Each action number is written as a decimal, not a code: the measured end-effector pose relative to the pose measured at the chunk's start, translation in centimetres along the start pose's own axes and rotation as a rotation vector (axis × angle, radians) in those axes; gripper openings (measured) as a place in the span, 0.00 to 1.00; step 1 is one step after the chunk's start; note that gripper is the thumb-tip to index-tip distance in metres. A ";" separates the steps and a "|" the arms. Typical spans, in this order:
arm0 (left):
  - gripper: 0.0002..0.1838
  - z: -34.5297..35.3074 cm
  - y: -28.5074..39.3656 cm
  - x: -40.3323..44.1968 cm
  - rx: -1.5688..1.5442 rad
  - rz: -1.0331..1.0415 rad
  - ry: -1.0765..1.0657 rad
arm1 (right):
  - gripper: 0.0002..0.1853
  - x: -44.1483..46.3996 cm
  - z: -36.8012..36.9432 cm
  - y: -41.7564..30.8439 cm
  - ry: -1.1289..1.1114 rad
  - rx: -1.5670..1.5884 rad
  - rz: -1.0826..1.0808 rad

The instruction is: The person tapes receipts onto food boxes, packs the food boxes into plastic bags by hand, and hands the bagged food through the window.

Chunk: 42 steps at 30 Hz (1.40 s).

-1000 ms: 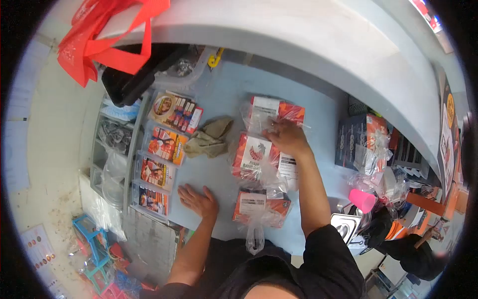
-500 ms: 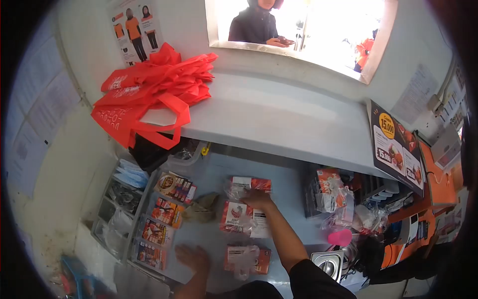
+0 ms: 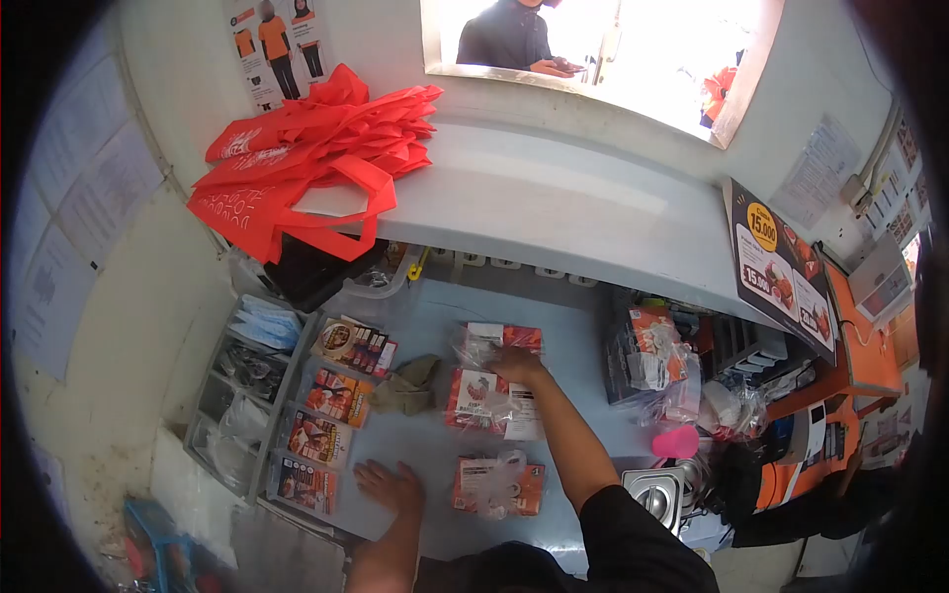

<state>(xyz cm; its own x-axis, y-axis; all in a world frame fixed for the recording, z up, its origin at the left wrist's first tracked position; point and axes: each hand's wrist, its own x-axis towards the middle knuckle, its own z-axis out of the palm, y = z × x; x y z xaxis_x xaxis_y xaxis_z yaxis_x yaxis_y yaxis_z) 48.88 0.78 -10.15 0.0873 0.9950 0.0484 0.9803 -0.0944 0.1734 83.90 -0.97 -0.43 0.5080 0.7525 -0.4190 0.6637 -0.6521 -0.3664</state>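
Observation:
My left hand (image 3: 388, 486) lies flat on the grey worktop (image 3: 420, 539), fingers spread and holding nothing. It is just right of the printed card stacks (image 3: 308, 484). My right hand (image 3: 514, 366) reaches across to the back red-and-white food box (image 3: 516, 338), its fingers closed on the clear plastic bag (image 3: 476, 348) around it; the fingertips are small and partly hidden. Directly below that hand is a second bagged box (image 3: 478, 397) with a white slip (image 3: 524, 415). Nearer me, apart from both hands, sits a third bagged box (image 3: 499, 486).
An olive cloth (image 3: 407, 385) lies left of the boxes. Red tote bags (image 3: 306, 163) cover the left of the raised shelf (image 3: 573, 188). A pink cup (image 3: 676, 442) and steel container (image 3: 652, 497) stand right. Beyond the window, a person (image 3: 506, 38) holds a phone.
The view has shifted slightly, so everything sits a little higher or further right. My left hand has settled with its fingers spread on the worktop. My right hand stays at the back box.

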 end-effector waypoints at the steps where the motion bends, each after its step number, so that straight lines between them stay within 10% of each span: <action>1: 0.37 -0.2 0.1 0.0 0.020 -0.002 -0.018 | 0.37 0.0 0.1 0.0 -0.001 -0.002 0.002; 10: 0.36 -0.1 0.1 0.0 -0.006 -0.013 -0.025 | 0.35 -0.3 1.4 0.9 0.187 0.069 -0.090; 15: 0.37 -0.5 0.3 -0.1 -0.029 -0.040 -0.023 | 0.32 -2.3 0.8 -0.1 0.659 0.232 -0.064; 42: 0.37 0.2 -0.2 0.0 -0.009 -0.025 0.000 | 0.38 -1.9 0.3 -0.4 0.338 0.052 0.090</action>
<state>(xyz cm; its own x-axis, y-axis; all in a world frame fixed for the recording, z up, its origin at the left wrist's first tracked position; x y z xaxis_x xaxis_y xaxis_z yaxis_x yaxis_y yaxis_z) 48.72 0.82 -10.36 0.0633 0.9970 0.0436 0.9806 -0.0702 0.1831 82.47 -2.15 0.24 0.7217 0.6743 -0.1562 0.5838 -0.7142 -0.3862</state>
